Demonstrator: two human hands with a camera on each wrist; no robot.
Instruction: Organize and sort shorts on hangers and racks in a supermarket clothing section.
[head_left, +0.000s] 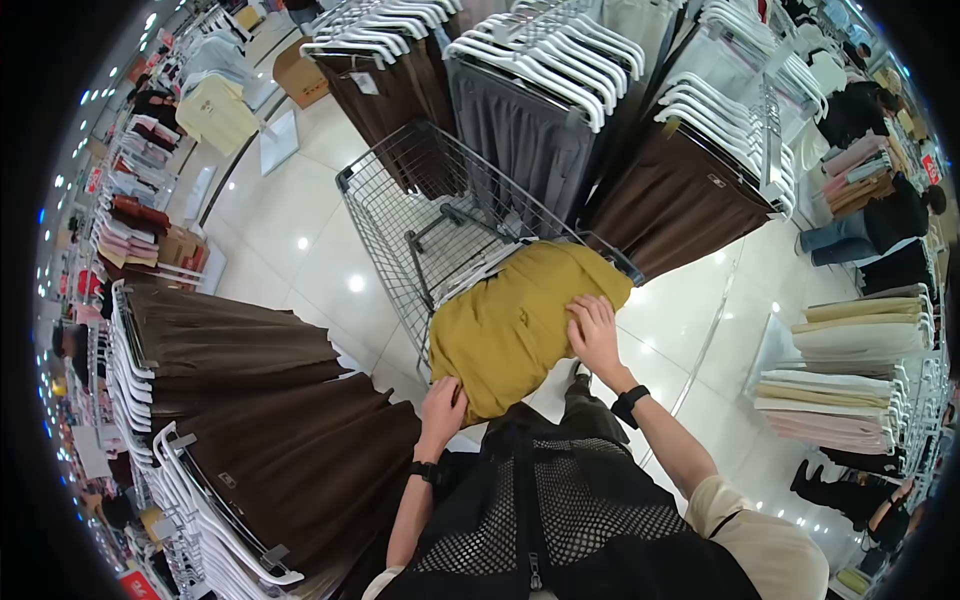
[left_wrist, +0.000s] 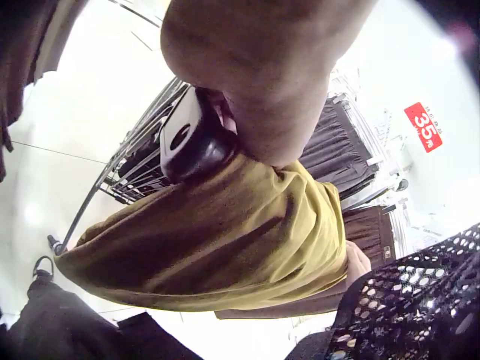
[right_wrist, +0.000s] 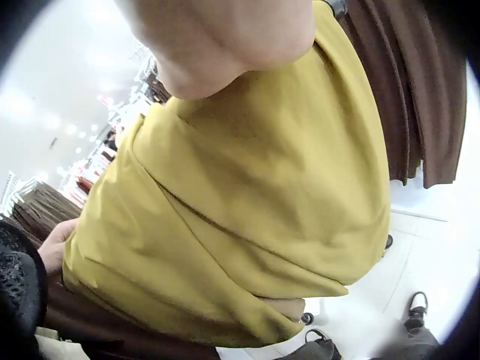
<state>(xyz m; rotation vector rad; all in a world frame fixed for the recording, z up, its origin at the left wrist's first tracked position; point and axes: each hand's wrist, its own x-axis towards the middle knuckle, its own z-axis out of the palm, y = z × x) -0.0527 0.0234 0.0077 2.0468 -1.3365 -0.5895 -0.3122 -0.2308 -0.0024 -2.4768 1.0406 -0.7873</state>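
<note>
A mustard-yellow garment (head_left: 520,320), its kind not clear from its folds, lies draped over the handle end of a wire shopping cart (head_left: 400,210). My left hand (head_left: 443,408) grips the garment's left edge, close beside the cart handle's black and silver end cap (left_wrist: 193,139). On the garment's right side rests my right hand (head_left: 597,335), its fingers spread over the fabric. The right wrist view shows the garment (right_wrist: 240,187) hanging in broad folds, with part of my left hand (right_wrist: 56,244) at its far edge. The right fingertips are hidden there.
Racks of brown trousers (head_left: 690,190) and grey trousers (head_left: 520,130) on white hangers stand just beyond the cart. More brown garments (head_left: 290,430) hang close on my left. Pale garments (head_left: 860,340) hang on the right, where a person (head_left: 890,220) stands. Tiled floor (head_left: 300,230) surrounds the cart.
</note>
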